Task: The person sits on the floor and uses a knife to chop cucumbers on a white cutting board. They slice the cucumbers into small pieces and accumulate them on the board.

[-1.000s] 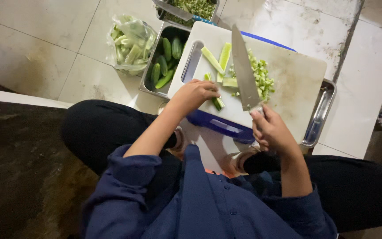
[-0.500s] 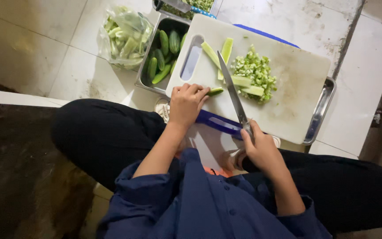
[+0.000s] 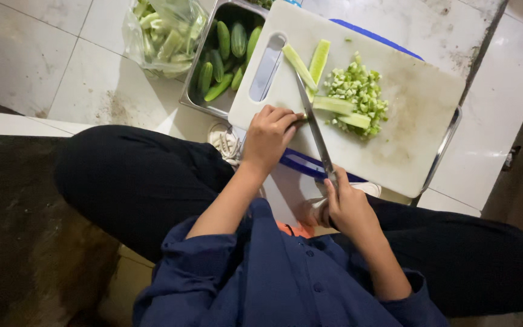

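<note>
A rectangular steel tray (image 3: pixel 196 97) is seen on the pale tiled floor (image 3: pixel 43 54), and whole dark green cucumbers (image 3: pixel 230 48) are held inside it. Just beside the tray, to its left, a clear plastic bag of pale green peelings (image 3: pixel 164 33) is set on the tiles. A second steel tray (image 3: pixel 442 151) is partly hidden beneath other things further right. A dark mat (image 3: pixel 25 230) is spread over the floor at the lower left.

The floor tiles (image 3: pixel 25 54) are evenly lit from above; the lower left is left dark, edges slightly blurred.
</note>
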